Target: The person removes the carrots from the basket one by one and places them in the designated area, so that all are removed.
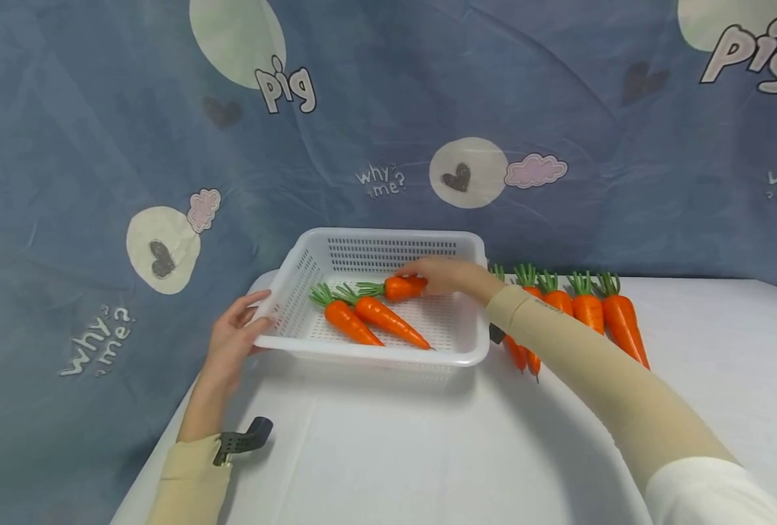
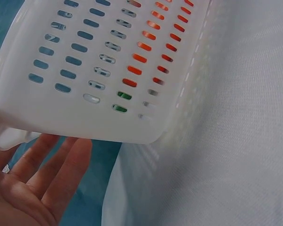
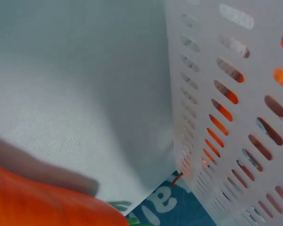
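A white plastic basket with slotted walls stands on the table and holds three orange carrots with green tops. Two of them, a left carrot and a middle carrot, lie slanted on its floor. Inside the basket, my right hand grips the third carrot by its orange body, its green top pointing left. My left hand touches the basket's left end at the rim. In the left wrist view its fingers look straight, with their tips partly hidden by the basket wall.
Several more carrots lie in a row right of the basket, some partly covered by my right forearm. The table has a white cover. A blue printed curtain hangs behind and along the left side.
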`<action>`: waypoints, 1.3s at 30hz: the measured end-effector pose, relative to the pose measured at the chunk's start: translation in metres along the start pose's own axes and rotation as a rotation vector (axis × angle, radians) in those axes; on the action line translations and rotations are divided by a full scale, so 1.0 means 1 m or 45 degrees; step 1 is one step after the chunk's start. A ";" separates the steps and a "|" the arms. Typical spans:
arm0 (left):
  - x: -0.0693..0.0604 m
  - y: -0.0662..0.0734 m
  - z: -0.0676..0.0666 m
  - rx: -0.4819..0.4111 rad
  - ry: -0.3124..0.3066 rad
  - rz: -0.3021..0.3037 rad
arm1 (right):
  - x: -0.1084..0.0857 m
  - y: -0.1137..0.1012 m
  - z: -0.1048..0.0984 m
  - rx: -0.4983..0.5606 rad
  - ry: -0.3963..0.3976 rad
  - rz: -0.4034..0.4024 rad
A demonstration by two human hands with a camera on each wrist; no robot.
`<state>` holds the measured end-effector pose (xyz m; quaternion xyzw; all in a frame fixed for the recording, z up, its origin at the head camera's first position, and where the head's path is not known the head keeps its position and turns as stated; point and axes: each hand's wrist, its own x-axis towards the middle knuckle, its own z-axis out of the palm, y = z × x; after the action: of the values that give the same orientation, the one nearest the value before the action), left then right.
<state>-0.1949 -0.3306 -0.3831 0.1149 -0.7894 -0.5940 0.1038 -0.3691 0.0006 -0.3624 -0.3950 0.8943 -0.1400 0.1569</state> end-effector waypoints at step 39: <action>-0.003 0.001 0.003 0.006 0.036 -0.015 | -0.001 -0.006 -0.007 0.472 0.325 -0.166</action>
<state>-0.1933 -0.3272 -0.3831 0.1282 -0.7885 -0.5911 0.1113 -0.3678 -0.0016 -0.3534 -0.3956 0.8384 -0.3605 0.1031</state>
